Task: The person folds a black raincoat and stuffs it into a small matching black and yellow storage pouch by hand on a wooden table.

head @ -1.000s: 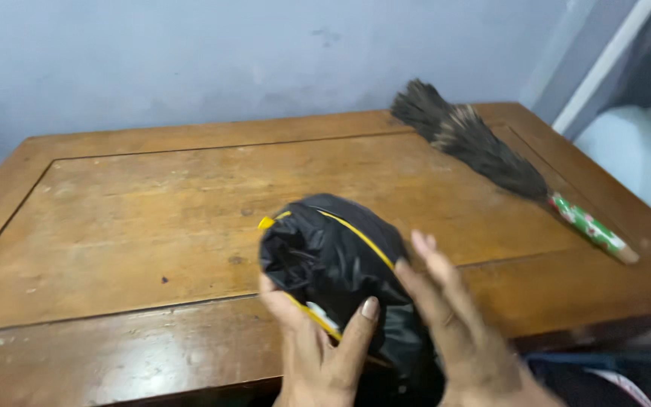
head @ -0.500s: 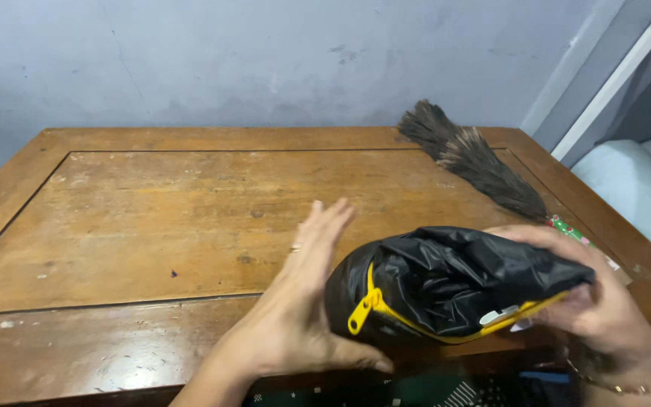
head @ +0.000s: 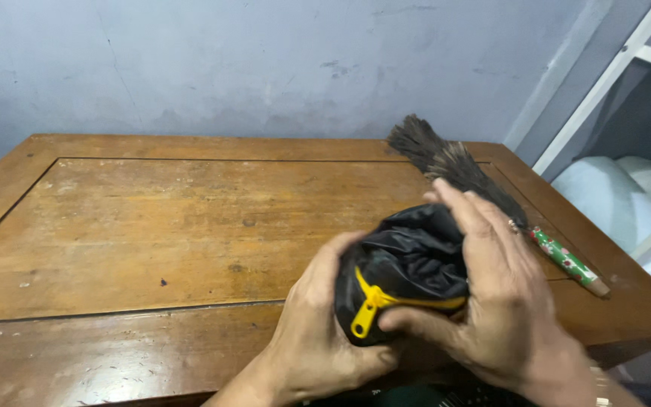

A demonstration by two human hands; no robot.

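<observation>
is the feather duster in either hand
No, the feather duster lies on the wooden table while the left hand and right hand hold the black pouch.

Black pouch [head: 414, 256], yellow zip [head: 374, 301]; brown table [head: 152, 226].

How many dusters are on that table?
1. The feather duster lies at the table's far right corner, partly behind the right hand, which holds a black pouch with the left hand.
</observation>
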